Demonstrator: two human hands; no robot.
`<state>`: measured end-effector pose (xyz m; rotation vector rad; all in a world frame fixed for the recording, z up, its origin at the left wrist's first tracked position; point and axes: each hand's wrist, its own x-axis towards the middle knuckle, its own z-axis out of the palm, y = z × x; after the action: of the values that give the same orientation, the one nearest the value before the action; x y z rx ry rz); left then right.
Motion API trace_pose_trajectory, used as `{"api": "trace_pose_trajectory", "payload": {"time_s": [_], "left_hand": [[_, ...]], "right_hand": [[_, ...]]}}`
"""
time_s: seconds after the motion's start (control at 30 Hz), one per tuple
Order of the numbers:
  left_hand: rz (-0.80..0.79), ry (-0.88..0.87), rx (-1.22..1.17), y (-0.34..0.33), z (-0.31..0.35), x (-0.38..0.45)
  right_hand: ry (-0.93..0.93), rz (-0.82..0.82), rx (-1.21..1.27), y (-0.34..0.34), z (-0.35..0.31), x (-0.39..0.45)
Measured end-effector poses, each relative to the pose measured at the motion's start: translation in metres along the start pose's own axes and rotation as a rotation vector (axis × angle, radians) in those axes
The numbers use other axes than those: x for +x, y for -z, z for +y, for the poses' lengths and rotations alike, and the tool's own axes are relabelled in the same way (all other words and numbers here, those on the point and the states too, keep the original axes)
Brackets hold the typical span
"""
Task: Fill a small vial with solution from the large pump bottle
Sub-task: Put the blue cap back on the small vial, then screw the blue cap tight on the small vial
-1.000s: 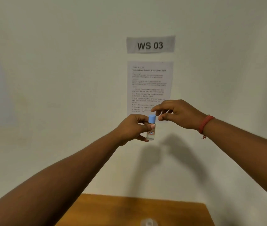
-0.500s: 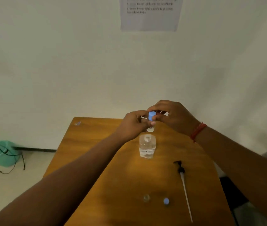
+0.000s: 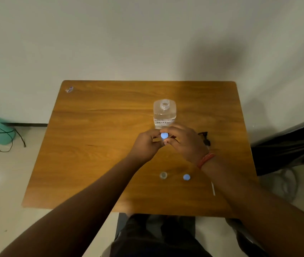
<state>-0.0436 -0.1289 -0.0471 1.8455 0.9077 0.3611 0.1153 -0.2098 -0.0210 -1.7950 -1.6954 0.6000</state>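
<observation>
The rectangular wooden table (image 3: 99,145) lies bare across its whole left half, open to a reach from the left and near edges; only a small pale scrap (image 3: 69,89) sits in the far left corner. Right of centre stands the clear square bottle with an open neck (image 3: 164,113), upright, with free wood behind it and to both sides. Just in front of it, both hands (image 3: 167,143) meet above the surface. Nearer, a small clear open vial (image 3: 163,175) and a blue round cap (image 3: 186,177) stand apart with a gap between. The black pump head (image 3: 205,139) with its thin white tube (image 3: 213,189) lies along the right side, partly hidden by the right forearm.
</observation>
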Motion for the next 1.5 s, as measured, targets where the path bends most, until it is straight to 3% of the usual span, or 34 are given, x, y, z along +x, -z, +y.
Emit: {"api": "trace_pose_trajectory", "payload": {"time_s": [0.5, 0.8, 1.13, 1.33, 1.5], "left_hand": [[-0.084, 0.131, 0.116, -0.042, -0.066, 0.005], [-0.103, 0.126, 0.115, -0.046, -0.074, 0.011], [-0.066, 0.288, 0.018, -0.024, -0.090, -0.029], [-0.260, 0.184, 0.042, -0.025, -0.092, -0.080], [-0.297, 0.103, 0.065, -0.040, -0.087, -0.086]], "right_hand": [[-0.160, 0.003, 0.039, -0.074, 0.049, -0.019], [-0.178, -0.012, 0.043, -0.077, 0.055, -0.020], [-0.392, 0.009, -0.050, -0.057, 0.083, -0.087], [-0.439, -0.186, -0.092, -0.067, 0.083, -0.125], [-0.404, -0.252, -0.135, -0.074, 0.078, -0.131]]}}
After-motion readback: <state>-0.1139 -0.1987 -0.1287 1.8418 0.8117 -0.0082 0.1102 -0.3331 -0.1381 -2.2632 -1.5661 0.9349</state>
